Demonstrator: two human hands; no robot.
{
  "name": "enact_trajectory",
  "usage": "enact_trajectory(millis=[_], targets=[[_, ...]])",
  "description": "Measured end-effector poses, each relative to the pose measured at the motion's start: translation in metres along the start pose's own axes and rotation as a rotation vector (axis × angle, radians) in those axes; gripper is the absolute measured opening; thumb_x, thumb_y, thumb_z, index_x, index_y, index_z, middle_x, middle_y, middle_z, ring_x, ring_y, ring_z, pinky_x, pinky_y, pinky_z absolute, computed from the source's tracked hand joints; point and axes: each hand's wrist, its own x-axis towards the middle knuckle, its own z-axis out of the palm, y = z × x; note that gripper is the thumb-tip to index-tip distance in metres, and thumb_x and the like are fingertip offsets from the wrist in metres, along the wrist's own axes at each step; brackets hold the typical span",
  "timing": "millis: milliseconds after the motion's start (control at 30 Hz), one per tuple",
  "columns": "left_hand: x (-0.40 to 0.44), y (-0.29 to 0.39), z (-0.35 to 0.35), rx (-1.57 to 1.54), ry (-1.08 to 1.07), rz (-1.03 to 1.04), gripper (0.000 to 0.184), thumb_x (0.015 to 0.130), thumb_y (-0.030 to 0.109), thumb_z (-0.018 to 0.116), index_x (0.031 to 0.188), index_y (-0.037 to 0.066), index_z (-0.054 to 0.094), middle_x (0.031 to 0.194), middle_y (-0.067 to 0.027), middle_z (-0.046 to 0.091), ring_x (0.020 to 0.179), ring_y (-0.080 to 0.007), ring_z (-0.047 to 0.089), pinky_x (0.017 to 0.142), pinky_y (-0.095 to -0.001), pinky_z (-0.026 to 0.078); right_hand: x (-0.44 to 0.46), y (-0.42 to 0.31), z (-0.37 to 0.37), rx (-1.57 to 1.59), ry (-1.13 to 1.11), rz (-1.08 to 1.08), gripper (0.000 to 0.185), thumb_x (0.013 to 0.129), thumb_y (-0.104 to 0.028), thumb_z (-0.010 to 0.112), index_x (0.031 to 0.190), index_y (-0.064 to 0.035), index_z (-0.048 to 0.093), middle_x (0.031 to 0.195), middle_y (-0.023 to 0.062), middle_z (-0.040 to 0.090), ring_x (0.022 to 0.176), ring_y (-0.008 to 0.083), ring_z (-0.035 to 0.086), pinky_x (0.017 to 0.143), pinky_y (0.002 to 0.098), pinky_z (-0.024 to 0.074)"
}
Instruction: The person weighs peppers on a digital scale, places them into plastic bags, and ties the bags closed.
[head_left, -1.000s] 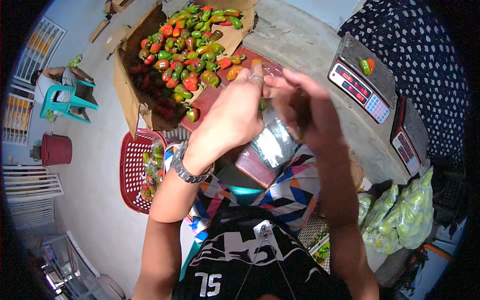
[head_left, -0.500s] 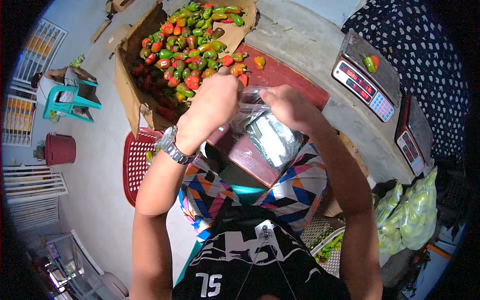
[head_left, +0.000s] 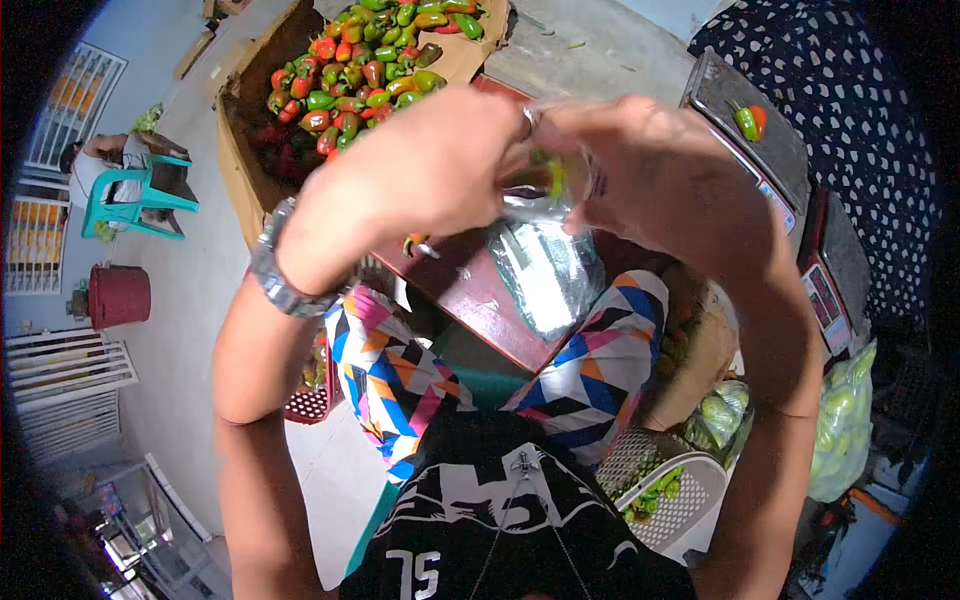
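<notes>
A clear plastic bag (head_left: 575,178) is between my two hands, raised above a dark red board (head_left: 467,285). Something green and reddish, like a pepper, shows through it. My left hand (head_left: 420,160), with a metal watch (head_left: 275,265) on its wrist, grips the bag's top edge from the left. My right hand (head_left: 680,175) holds the other side, its fingers curled and slightly blurred. Below them, a stack of clear plastic bags (head_left: 548,285) lies on the board. Just beyond my hands, red and green peppers (head_left: 370,75) fill an open cardboard box (head_left: 243,125).
Two digital scales (head_left: 745,140) (head_left: 835,270) stand on the right; one bears two peppers (head_left: 748,122). A filled plastic bag (head_left: 842,430) and a basket (head_left: 700,495) with green peppers lie lower right. At left are a person in a teal chair (head_left: 130,200) and a red bucket (head_left: 120,293).
Both hands have come up closer to the camera and spread wider, lifting the plastic bag off the board. A small pepper now shows on the board beside my left wrist.
</notes>
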Motion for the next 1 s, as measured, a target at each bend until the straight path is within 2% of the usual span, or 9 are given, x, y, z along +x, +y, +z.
enact_trajectory(millis=[233, 400, 533, 633, 700, 767, 800, 900, 1000], targets=[[0.019, 0.006, -0.031, -0.008, -0.141, -0.059, 0.049, 0.075, 0.016, 0.078, 0.12, 0.002, 0.064, 0.108, -0.0225, 0.063, 0.106, -0.0386, 0.062, 0.093, -0.0432, 0.052, 0.021, 0.034, -0.02, 0.467, -0.269, 0.07, 0.056, 0.065, -0.026, 0.089, 0.117, -0.0138, 0.074, 0.101, 0.0103, 0.072, 0.096, 0.0302, 0.067, 0.083, 0.0375, 0.0534], [0.02, -0.008, -0.02, -0.008, -0.035, 0.053, 0.044, 0.075, 0.012, 0.076, 0.115, -0.002, 0.066, 0.099, -0.0238, 0.068, 0.095, -0.0376, 0.067, 0.083, -0.0427, 0.055, 0.013, 0.038, -0.003, 0.438, -0.286, 0.069, 0.055, 0.066, -0.022, 0.088, 0.119, -0.0122, 0.074, 0.106, 0.0123, 0.073, 0.1, 0.0313, 0.068, 0.088, 0.0356, 0.0532], [0.02, -0.004, -0.012, 0.016, -0.038, 0.052, 0.044, 0.075, 0.008, 0.073, 0.117, -0.002, 0.065, 0.093, -0.0216, 0.066, 0.09, -0.0409, 0.065, 0.081, -0.0438, 0.055, 0.035, 0.045, -0.035, 0.682, -0.476, 0.295, 0.046, 0.075, -0.017, 0.084, 0.118, -0.0075, 0.074, 0.108, 0.0129, 0.074, 0.099, 0.028, 0.07, 0.089, 0.0343, 0.0534], [0.017, -0.024, -0.001, -0.018, 0.105, 0.046, 0.053, 0.073, 0.003, 0.071, 0.125, 0.0, 0.064, 0.079, -0.0249, 0.06, 0.07, -0.0411, 0.059, 0.068, -0.0439, 0.051, 0.008, 0.095, -0.017, 0.766, -0.063, 0.177, 0.037, 0.084, -0.017, 0.079, 0.119, -0.0041, 0.073, 0.11, 0.0088, 0.075, 0.1, 0.0201, 0.07, 0.091, 0.032, 0.0524], [0.01, -0.037, 0.008, -0.04, 0.25, 0.062, 0.063, 0.071, 0.002, 0.072, 0.133, 0.004, 0.061, 0.075, -0.0266, 0.053, 0.065, -0.0404, 0.052, 0.064, -0.0447, 0.047, -0.024, 0.158, 0.004, 0.789, 0.069, 0.653, 0.031, 0.096, -0.024, 0.072, 0.12, -0.0049, 0.073, 0.112, 0.0033, 0.074, 0.102, 0.0117, 0.066, 0.093, 0.0269, 0.0499], [0.0, -0.04, 0.01, -0.057, 0.21, -0.004, 0.062, 0.071, 0.002, 0.071, 0.132, 0.004, 0.062, 0.075, -0.0262, 0.054, 0.065, -0.0405, 0.052, 0.063, -0.0441, 0.047, -0.08, 0.264, 0.055, 0.391, 0.158, 0.765, 0.037, 0.096, -0.034, 0.072, 0.12, -0.0063, 0.073, 0.111, 0.0005, 0.074, 0.102, 0.0091, 0.065, 0.096, 0.0249, 0.0467], [-0.004, -0.039, 0.01, -0.062, 0.195, -0.036, 0.062, 0.071, 0.002, 0.071, 0.132, 0.004, 0.062, 0.075, -0.026, 0.054, 0.065, -0.0405, 0.052, 0.063, -0.0439, 0.047, -0.094, 0.269, 0.068, 0.296, 0.248, 0.865, 0.047, 0.09, -0.051, 0.072, 0.114, -0.0114, 0.076, 0.107, 0.0098, 0.077, 0.1, 0.0184, 0.071, 0.092, 0.0297, 0.0501], [-0.021, -0.038, 0.014, -0.107, 0.268, -0.074, 0.052, 0.07, 0.001, 0.071, 0.122, 0.0, 0.063, 0.075, -0.0255, 0.056, 0.068, -0.0398, 0.057, 0.066, -0.044, 0.048, -0.171, 0.334, 0.149, 0.188, -0.097, 1.128, 0.088, 0.071, -0.076, 0.075, 0.13, -0.0114, 0.069, 0.128, 0.0217, 0.068, 0.123, 0.0304, 0.063, 0.106, 0.0355, 0.0455], [-0.027, -0.048, 0.012, -0.165, 0.206, -0.169, 0.038, 0.069, 0.002, 0.072, 0.106, -0.003, 0.064, 0.077, -0.024, 0.061, 0.074, -0.0411, 0.062, 0.069, -0.0448, 0.049, -0.203, 0.318, 0.192, 0.05, -0.483, 1.219, 0.115, 0.058, -0.083, 0.077, 0.154, -0.0257, 0.047, 0.157, 0.0288, 0.037, 0.145, 0.0422, 0.039, 0.119, 0.0523, 0.0333]])
